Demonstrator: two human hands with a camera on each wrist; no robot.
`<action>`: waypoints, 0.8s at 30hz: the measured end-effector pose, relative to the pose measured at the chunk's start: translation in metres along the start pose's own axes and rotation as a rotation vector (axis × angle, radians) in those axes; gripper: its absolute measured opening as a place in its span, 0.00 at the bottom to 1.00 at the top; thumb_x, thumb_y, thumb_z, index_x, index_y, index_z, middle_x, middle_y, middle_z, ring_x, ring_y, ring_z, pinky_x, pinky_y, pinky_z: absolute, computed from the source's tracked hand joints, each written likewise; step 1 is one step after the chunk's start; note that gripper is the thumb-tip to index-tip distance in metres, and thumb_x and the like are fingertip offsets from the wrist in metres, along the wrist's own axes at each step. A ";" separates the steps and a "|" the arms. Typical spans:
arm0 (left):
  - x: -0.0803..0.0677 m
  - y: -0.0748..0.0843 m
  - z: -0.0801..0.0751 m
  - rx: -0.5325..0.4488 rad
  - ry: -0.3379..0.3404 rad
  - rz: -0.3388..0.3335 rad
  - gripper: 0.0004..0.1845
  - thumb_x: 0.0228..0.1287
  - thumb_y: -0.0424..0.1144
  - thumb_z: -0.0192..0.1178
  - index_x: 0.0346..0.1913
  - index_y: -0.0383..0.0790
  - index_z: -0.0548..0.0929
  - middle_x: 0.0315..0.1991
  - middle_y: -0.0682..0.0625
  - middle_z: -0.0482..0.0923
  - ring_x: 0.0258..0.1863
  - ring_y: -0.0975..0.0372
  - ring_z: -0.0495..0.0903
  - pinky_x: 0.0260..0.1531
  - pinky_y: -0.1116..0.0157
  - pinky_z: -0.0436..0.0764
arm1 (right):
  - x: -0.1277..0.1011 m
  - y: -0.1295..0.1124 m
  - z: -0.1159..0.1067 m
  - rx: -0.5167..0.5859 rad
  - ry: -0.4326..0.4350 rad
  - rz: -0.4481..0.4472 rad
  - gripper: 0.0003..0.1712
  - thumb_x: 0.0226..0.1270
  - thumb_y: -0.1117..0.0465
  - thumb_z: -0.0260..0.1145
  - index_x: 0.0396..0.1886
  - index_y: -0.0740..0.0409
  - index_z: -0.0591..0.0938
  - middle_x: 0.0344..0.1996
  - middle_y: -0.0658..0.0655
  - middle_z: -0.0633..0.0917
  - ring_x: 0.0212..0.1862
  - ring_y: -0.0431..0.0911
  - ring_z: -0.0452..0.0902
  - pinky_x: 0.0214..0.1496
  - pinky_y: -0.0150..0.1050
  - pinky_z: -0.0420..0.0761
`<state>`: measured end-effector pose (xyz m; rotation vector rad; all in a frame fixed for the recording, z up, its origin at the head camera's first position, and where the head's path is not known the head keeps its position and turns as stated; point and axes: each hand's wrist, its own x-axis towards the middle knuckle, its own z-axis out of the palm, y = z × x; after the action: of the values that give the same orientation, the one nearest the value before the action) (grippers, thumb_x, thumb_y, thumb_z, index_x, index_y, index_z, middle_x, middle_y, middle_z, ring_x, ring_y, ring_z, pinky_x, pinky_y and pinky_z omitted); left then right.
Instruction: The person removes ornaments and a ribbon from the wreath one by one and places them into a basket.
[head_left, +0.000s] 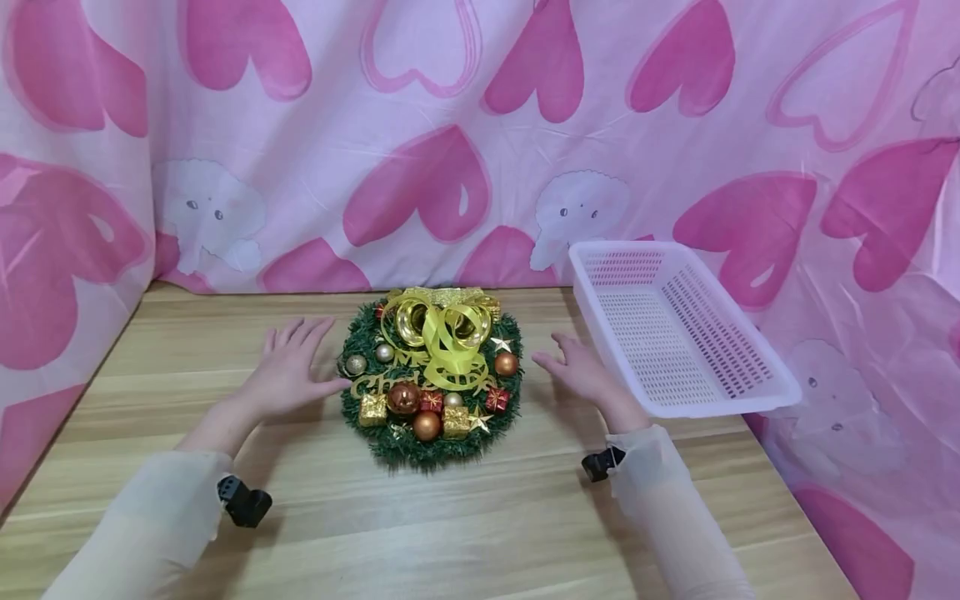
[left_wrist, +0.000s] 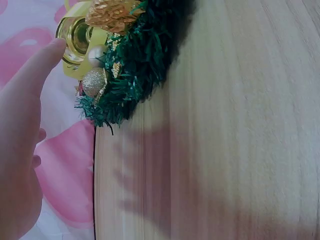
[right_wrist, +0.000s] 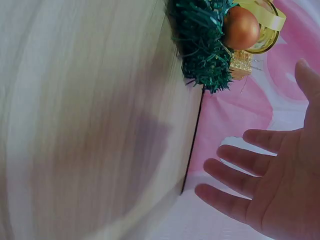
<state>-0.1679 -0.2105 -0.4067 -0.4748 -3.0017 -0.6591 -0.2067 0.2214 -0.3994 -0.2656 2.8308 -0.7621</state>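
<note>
A green Christmas wreath [head_left: 427,454] lies on the wooden table, dressed with gold bells, a yellow ribbon [head_left: 455,375], copper and silver balls, small red and gold gift boxes, stars and gold lettering. To its left, my left hand [head_left: 292,371] is held with fingers spread, the thumb tip close to the wreath's left edge. My right hand [head_left: 581,371] hovers off the right side, palm turned toward the wreath and fingers extended, as the right wrist view shows. Neither hand holds anything. In the left wrist view the thumb [left_wrist: 37,67] overlaps a gold bell [left_wrist: 75,42].
A white plastic basket [head_left: 615,350] with perforated sides stands at the table's right, just beyond my right hand. Pink heart-patterned cloth [head_left: 420,183] hangs behind and along both sides of the table [head_left: 405,533]. A black wrist camera [head_left: 243,502] sits on my left sleeve.
</note>
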 end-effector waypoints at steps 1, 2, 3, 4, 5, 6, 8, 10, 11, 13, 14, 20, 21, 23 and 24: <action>0.001 0.001 0.000 -0.007 0.002 0.002 0.55 0.50 0.60 0.64 0.73 0.38 0.48 0.70 0.32 0.50 0.68 0.34 0.45 0.62 0.31 0.36 | 0.000 0.000 0.001 0.022 -0.003 0.011 0.43 0.68 0.42 0.53 0.70 0.67 0.56 0.67 0.71 0.63 0.67 0.65 0.59 0.67 0.59 0.61; 0.002 0.001 -0.001 -0.018 0.002 0.002 0.55 0.50 0.59 0.65 0.73 0.38 0.48 0.70 0.31 0.50 0.68 0.34 0.45 0.62 0.32 0.37 | 0.000 0.000 0.001 0.050 -0.008 0.028 0.42 0.67 0.43 0.55 0.69 0.68 0.57 0.65 0.71 0.65 0.65 0.65 0.62 0.65 0.59 0.64; 0.003 0.002 -0.001 -0.037 0.001 0.000 0.55 0.49 0.57 0.67 0.73 0.38 0.48 0.70 0.31 0.50 0.68 0.34 0.45 0.63 0.32 0.37 | 0.000 -0.001 0.002 0.081 -0.019 0.045 0.41 0.67 0.44 0.56 0.68 0.68 0.59 0.64 0.71 0.67 0.63 0.64 0.65 0.63 0.57 0.68; 0.003 0.002 -0.002 -0.054 0.000 -0.002 0.56 0.49 0.56 0.68 0.73 0.38 0.47 0.70 0.31 0.50 0.68 0.34 0.45 0.63 0.32 0.38 | 0.000 -0.001 0.002 0.120 -0.031 0.063 0.40 0.66 0.46 0.57 0.67 0.68 0.60 0.61 0.71 0.70 0.59 0.63 0.69 0.61 0.55 0.71; 0.004 0.002 -0.002 -0.074 -0.002 -0.003 0.56 0.48 0.54 0.69 0.73 0.39 0.47 0.70 0.31 0.50 0.68 0.34 0.46 0.62 0.32 0.40 | 0.001 -0.002 0.003 0.174 -0.049 0.085 0.39 0.66 0.47 0.58 0.67 0.69 0.61 0.59 0.72 0.72 0.56 0.63 0.72 0.58 0.54 0.74; 0.005 0.003 -0.002 -0.094 -0.004 -0.003 0.56 0.47 0.53 0.70 0.73 0.39 0.47 0.70 0.31 0.50 0.67 0.34 0.47 0.62 0.32 0.43 | 0.001 -0.002 0.004 0.240 -0.069 0.110 0.38 0.66 0.49 0.59 0.66 0.69 0.61 0.57 0.72 0.73 0.54 0.62 0.74 0.56 0.52 0.76; 0.007 0.004 -0.002 -0.147 -0.012 -0.003 0.57 0.46 0.49 0.71 0.73 0.39 0.46 0.70 0.30 0.50 0.67 0.35 0.50 0.62 0.33 0.48 | 0.001 -0.003 0.007 0.394 -0.112 0.158 0.36 0.66 0.52 0.60 0.65 0.71 0.61 0.55 0.73 0.74 0.51 0.62 0.77 0.54 0.49 0.78; 0.008 0.005 -0.001 -0.199 -0.019 -0.004 0.57 0.46 0.46 0.72 0.73 0.39 0.46 0.69 0.31 0.51 0.65 0.36 0.54 0.61 0.34 0.55 | 0.002 -0.004 0.010 0.543 -0.146 0.195 0.35 0.67 0.55 0.59 0.65 0.73 0.60 0.54 0.76 0.74 0.49 0.61 0.79 0.52 0.48 0.80; 0.009 0.005 0.000 -0.226 -0.023 -0.002 0.56 0.46 0.45 0.72 0.74 0.39 0.46 0.69 0.31 0.51 0.64 0.37 0.56 0.60 0.35 0.59 | 0.003 -0.004 0.011 0.610 -0.158 0.215 0.34 0.67 0.57 0.59 0.65 0.73 0.60 0.54 0.76 0.74 0.49 0.61 0.79 0.51 0.48 0.80; 0.011 0.005 0.001 -0.278 -0.031 -0.003 0.56 0.47 0.42 0.72 0.73 0.39 0.46 0.69 0.32 0.51 0.62 0.38 0.60 0.57 0.39 0.66 | 0.003 -0.003 0.014 0.692 -0.183 0.231 0.33 0.68 0.59 0.57 0.65 0.74 0.60 0.52 0.77 0.75 0.46 0.58 0.81 0.51 0.47 0.81; 0.012 0.005 0.001 -0.300 -0.036 -0.007 0.55 0.47 0.41 0.72 0.74 0.39 0.46 0.69 0.32 0.52 0.61 0.39 0.62 0.56 0.40 0.69 | 0.003 -0.002 0.015 0.719 -0.193 0.238 0.32 0.68 0.60 0.57 0.64 0.74 0.60 0.51 0.77 0.76 0.45 0.57 0.82 0.50 0.46 0.81; 0.017 0.005 0.004 -0.442 -0.055 -0.001 0.51 0.47 0.34 0.71 0.72 0.37 0.50 0.64 0.31 0.58 0.55 0.41 0.69 0.51 0.47 0.76 | 0.005 0.003 0.024 0.851 -0.269 0.255 0.29 0.67 0.64 0.57 0.63 0.75 0.60 0.45 0.69 0.80 0.39 0.49 0.82 0.50 0.45 0.82; 0.017 0.004 0.004 -0.463 -0.058 0.000 0.51 0.47 0.34 0.71 0.72 0.36 0.51 0.63 0.31 0.60 0.53 0.41 0.71 0.51 0.47 0.77 | 0.005 0.003 0.025 0.859 -0.278 0.259 0.29 0.67 0.64 0.57 0.62 0.75 0.61 0.44 0.67 0.80 0.39 0.49 0.82 0.50 0.44 0.81; 0.018 0.004 0.004 -0.494 -0.064 -0.003 0.49 0.47 0.34 0.71 0.71 0.35 0.53 0.60 0.30 0.64 0.51 0.42 0.72 0.50 0.48 0.78 | 0.005 0.003 0.028 0.861 -0.280 0.268 0.29 0.66 0.64 0.58 0.61 0.75 0.62 0.41 0.64 0.81 0.38 0.48 0.82 0.49 0.44 0.82; 0.018 0.004 0.005 -0.501 -0.067 -0.007 0.48 0.48 0.34 0.71 0.70 0.34 0.54 0.59 0.30 0.65 0.50 0.43 0.73 0.49 0.48 0.78 | 0.005 0.003 0.029 0.857 -0.283 0.268 0.29 0.66 0.64 0.59 0.61 0.75 0.62 0.40 0.63 0.81 0.37 0.47 0.82 0.49 0.44 0.82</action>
<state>-0.1841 -0.1999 -0.4077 -0.5069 -2.8755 -1.4316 -0.2051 0.2084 -0.4265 0.1319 1.9874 -1.6012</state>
